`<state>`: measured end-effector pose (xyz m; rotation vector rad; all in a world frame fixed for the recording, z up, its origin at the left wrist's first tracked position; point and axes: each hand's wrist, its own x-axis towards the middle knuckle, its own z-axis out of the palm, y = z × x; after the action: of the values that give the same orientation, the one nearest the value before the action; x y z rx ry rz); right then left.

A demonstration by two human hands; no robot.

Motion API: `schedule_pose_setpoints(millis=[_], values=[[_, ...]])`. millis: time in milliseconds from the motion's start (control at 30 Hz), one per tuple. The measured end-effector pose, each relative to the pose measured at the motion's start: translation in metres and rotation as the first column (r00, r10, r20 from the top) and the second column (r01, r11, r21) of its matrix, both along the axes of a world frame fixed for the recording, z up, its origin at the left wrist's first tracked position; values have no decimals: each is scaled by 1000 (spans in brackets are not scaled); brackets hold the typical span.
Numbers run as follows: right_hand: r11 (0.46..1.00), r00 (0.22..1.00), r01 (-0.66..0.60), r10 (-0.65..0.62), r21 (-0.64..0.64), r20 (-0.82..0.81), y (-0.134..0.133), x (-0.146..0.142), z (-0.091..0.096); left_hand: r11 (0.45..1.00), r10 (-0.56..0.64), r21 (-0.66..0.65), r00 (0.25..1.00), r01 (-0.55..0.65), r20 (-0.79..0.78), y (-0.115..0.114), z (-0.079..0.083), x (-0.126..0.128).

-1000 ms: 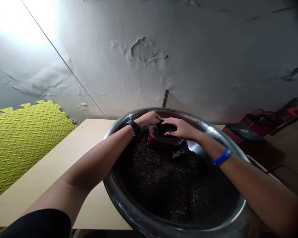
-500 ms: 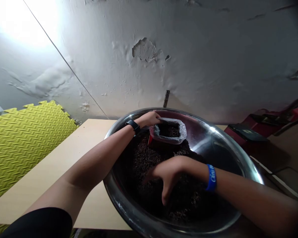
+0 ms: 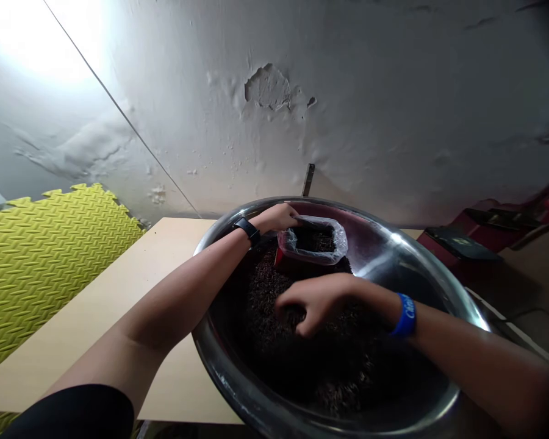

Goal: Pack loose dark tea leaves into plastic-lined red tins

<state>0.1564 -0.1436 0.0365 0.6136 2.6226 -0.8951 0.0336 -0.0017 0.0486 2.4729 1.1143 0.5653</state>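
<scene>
A large stainless steel basin (image 3: 222, 366) holds a heap of dark, loose, coarse material (image 3: 333, 381). A clear plastic bag (image 3: 312, 241) stands at its far side, its mouth open and dark material inside. A red container (image 3: 287, 261) shows beneath the bag. My left hand (image 3: 278, 218) grips the bag's near-left rim. My right hand (image 3: 313, 303) sits low over the heap, just in front of the bag, fingers curled around a pinch of the dark material.
The basin rests on a pale wooden table (image 3: 119, 311). A yellow foam mat (image 3: 50, 256) lies to the left, and a peeling white wall (image 3: 265, 91) rises behind. Red and black items (image 3: 462, 244) sit at the right. A metal strip (image 3: 308, 180) stands behind the basin.
My right hand left the bag's mouth, reached down into the heap, and has now curled its fingers and come back toward the bag. My left hand stays on the bag rim.
</scene>
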Motion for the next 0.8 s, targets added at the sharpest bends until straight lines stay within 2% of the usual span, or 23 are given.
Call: schedule_pose_setpoints(millis=[67,133,200,267,300,333,400,433,500,567,600,667,733,800], values=[[994,985,94,-84,59,-148,8,17,22,1000,1,10,1000,-1,2,-1,0,0],[953,923,282,-239,108,-301,18,34,38,1000,-12,10,1000,12,6,-3,0,0],[829,786,531,-405,174,-467,28,48,45,1000,-21,-6,1000,21,6,-5,2,0],[690,687,675,-459,262,-563,38,55,42,999,-27,-17,1000,27,1,-7,3,1],[656,686,688,-448,310,-573,43,57,39,1000,-27,-17,1000,27,-3,-8,3,1],[650,707,673,-423,354,-567,46,57,36,1000,-24,-16,1000,24,-3,-8,4,1],[669,745,627,-365,399,-559,49,59,33,1000,-19,-13,1000,19,1,-8,4,0],[660,739,630,-349,409,-577,49,60,34,1000,-16,-14,1000,16,3,-7,4,0],[592,702,680,-356,433,-617,47,65,39,1000,-15,-22,1000,15,4,-6,3,0],[537,710,695,-407,478,-574,47,71,44,1000,4,-22,1000,-4,10,-5,1,0],[543,737,674,-438,502,-516,47,72,44,1000,18,-19,1000,-18,17,-5,0,1],[611,805,593,-456,525,-379,50,72,41,999,47,-8,998,-47,28,-6,0,3],[677,862,506,-394,535,-318,53,68,35,997,70,9,997,-70,36,-8,1,5],[692,883,464,-317,552,-346,57,65,31,996,93,4,995,-93,41,-11,4,6]])
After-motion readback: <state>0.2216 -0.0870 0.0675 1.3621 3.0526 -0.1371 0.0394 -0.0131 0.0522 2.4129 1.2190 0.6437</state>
